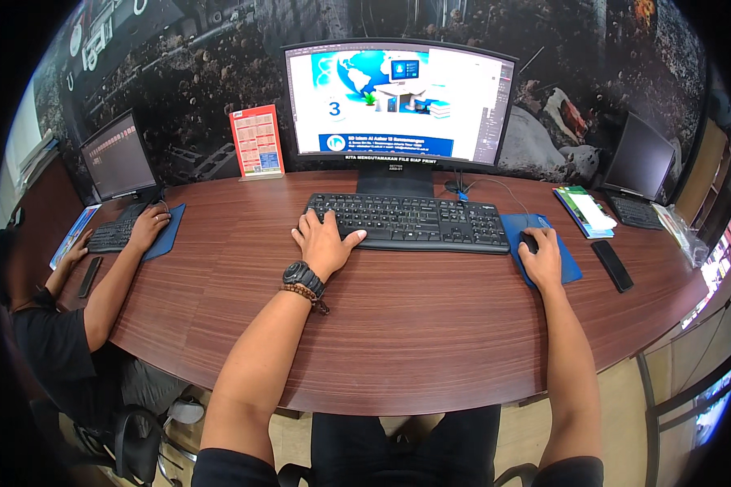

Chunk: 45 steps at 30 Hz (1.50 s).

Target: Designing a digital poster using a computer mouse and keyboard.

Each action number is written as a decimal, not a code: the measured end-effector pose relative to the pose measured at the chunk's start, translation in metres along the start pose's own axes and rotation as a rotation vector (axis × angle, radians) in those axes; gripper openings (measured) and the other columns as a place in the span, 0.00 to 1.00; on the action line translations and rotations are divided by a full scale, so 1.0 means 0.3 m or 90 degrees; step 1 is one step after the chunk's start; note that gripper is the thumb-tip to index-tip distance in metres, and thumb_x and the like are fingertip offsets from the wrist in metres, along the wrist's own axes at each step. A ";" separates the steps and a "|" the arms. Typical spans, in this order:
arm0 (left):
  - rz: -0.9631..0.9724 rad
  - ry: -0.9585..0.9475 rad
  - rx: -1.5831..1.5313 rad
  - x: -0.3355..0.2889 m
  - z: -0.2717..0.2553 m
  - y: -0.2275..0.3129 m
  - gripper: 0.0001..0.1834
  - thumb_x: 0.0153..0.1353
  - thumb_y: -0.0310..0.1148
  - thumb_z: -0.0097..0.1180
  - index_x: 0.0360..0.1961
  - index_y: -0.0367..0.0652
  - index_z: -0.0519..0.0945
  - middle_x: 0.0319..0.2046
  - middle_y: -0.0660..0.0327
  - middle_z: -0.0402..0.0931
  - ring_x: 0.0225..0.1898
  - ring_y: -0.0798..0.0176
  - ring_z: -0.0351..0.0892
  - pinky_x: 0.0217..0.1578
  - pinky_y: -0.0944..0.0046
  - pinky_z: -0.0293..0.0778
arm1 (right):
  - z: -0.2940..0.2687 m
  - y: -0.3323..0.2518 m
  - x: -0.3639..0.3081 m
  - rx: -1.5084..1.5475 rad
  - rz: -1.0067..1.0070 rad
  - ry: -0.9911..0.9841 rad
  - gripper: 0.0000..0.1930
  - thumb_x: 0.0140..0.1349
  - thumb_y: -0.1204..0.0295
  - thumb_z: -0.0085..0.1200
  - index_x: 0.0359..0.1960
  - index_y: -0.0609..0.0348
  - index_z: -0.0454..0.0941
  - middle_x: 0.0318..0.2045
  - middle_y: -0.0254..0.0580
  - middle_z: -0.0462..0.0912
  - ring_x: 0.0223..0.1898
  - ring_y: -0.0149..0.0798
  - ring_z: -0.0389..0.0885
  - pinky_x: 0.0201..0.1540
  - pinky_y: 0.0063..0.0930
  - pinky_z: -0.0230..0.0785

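My left hand point(326, 243) rests with its fingers spread over the left end of a black keyboard point(418, 223), thumb stretched toward the near edge. A black watch and a beaded bracelet circle that wrist. Over at the right, my right hand point(542, 256) is curled round a black computer mouse point(530, 242), which sits on a blue mouse pad point(567, 264). Behind the keyboard stands a wide monitor point(463, 122) lit with a blue and white page layout showing a globe, a desk and a computer.
A red and white card stand point(256, 142) is left of the monitor. To the right lie a black phone point(612, 265), booklets point(581, 209) and a second monitor point(640, 158). At the far left a person point(65, 341) works at another keyboard and screen point(122, 154). The wooden desk point(406, 325) has a curved front edge.
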State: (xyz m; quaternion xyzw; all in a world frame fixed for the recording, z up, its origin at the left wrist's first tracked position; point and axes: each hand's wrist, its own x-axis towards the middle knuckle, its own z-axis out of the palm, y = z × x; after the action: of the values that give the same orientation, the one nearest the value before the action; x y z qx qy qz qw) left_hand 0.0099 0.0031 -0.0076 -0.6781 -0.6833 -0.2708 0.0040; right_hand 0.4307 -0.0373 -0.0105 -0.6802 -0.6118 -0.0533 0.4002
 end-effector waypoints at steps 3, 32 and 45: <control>0.000 0.000 0.000 -0.002 -0.006 0.001 0.46 0.60 0.62 0.60 0.64 0.31 0.70 0.65 0.31 0.56 0.69 0.33 0.50 0.67 0.35 0.44 | -0.002 -0.007 0.000 0.003 0.006 -0.005 0.18 0.56 0.67 0.58 0.49 0.55 0.82 0.52 0.48 0.74 0.54 0.54 0.76 0.57 0.42 0.70; -0.012 -0.023 -0.009 -0.004 -0.013 0.006 0.46 0.60 0.62 0.60 0.65 0.31 0.68 0.66 0.31 0.54 0.71 0.34 0.48 0.68 0.34 0.42 | -0.001 -0.003 -0.001 0.018 -0.011 0.014 0.17 0.56 0.66 0.60 0.48 0.57 0.83 0.52 0.50 0.75 0.53 0.55 0.77 0.55 0.43 0.71; 0.015 0.023 -0.002 -0.005 -0.005 0.002 0.43 0.60 0.62 0.60 0.62 0.33 0.71 0.65 0.32 0.56 0.68 0.32 0.51 0.65 0.29 0.44 | 0.002 0.009 0.002 0.018 -0.024 0.017 0.17 0.56 0.66 0.60 0.47 0.56 0.83 0.51 0.51 0.75 0.53 0.55 0.77 0.55 0.43 0.72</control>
State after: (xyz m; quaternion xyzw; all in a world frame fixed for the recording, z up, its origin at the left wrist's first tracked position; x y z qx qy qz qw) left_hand 0.0102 0.0011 -0.0067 -0.6810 -0.6746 -0.2841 0.0188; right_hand 0.4330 -0.0361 -0.0120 -0.6620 -0.6201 -0.0612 0.4165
